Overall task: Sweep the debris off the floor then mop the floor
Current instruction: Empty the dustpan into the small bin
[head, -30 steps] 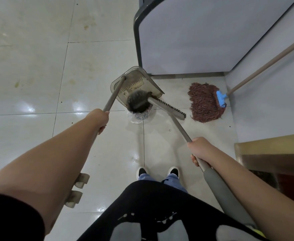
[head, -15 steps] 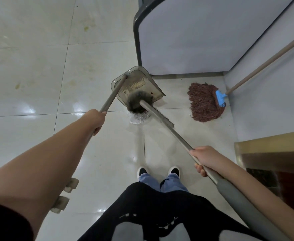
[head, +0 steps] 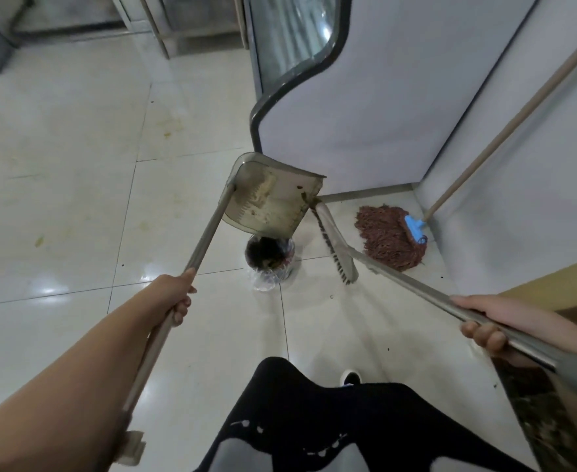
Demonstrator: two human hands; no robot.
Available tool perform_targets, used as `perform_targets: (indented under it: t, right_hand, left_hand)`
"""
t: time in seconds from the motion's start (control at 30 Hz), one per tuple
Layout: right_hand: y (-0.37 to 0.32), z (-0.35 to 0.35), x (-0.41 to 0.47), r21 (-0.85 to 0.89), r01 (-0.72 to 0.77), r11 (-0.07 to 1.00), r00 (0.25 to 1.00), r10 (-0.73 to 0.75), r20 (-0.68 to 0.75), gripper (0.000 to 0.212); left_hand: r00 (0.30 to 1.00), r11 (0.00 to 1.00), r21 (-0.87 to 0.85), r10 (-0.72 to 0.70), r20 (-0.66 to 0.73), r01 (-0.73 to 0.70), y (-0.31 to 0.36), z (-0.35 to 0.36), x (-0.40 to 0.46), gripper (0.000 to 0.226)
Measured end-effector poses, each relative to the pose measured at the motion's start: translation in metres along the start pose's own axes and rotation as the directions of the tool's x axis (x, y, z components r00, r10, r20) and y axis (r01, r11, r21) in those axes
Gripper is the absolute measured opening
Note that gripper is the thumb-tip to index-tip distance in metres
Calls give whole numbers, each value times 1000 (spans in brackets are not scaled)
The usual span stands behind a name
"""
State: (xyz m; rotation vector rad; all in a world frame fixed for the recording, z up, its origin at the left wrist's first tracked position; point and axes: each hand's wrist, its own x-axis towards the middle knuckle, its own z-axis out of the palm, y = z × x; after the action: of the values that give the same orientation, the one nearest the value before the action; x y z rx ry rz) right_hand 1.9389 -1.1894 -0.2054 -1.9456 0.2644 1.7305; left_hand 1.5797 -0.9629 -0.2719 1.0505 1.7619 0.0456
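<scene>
The white tiled floor (head: 59, 165) runs out wide to the left, marked with yellowish stains, and I'd say the sweeping is nearly wrapped up and the emptying is the step in hand. The big grey cabinet (head: 365, 107) stands right behind the work, close enough that the tilted dustpan (head: 273, 195) nearly meets its corner, so any further tipping wants to go downward rather than back. The left hand (head: 178, 298) is wrapped round the dustpan's long metal handle, fingers curled under it, holding the pan raised with its lip over the small bin (head: 270, 258), a dark round tub lined with clear plastic on the tile. To do this well, I'd keep the lip low and centred over that narrow mouth, since crumbs and smears cling to the pan's inside and could slide past the rim. The right hand (head: 484, 321) grips the broom (head: 336, 247) by its shaft, fingers closed round it; the brush head hangs just right of the bin, apart from the pan, handy for knocking the stuck bits loose. The mop (head: 391, 238), its reddish-brown strands heaped on the floor and its pole leaning on the wall, waits in the corner, untouched. A few dark specks remain on the tiles near the person's feet and want another pass before mopping.
</scene>
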Motion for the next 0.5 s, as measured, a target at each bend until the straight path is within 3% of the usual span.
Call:
perform_targets:
  t: [0.1, 0.27, 0.5]
  right_hand:
    - [1, -8, -8, 57, -6, 998, 1000, 7, -12, 42]
    - [-3, -19, -15, 126, 61, 990, 996, -52, -73, 40]
    - [-14, -42, -17, 215, 135, 967, 988, -114, -107, 39]
  left_hand:
    - [996, 996, -85, -10, 87, 17, 2, 10, -2, 40]
    - [955, 957, -239, -94, 280, 164, 17, 49, 3, 40]
    - [799, 831, -310, -238, 552, 462, 64, 104, 2, 45]
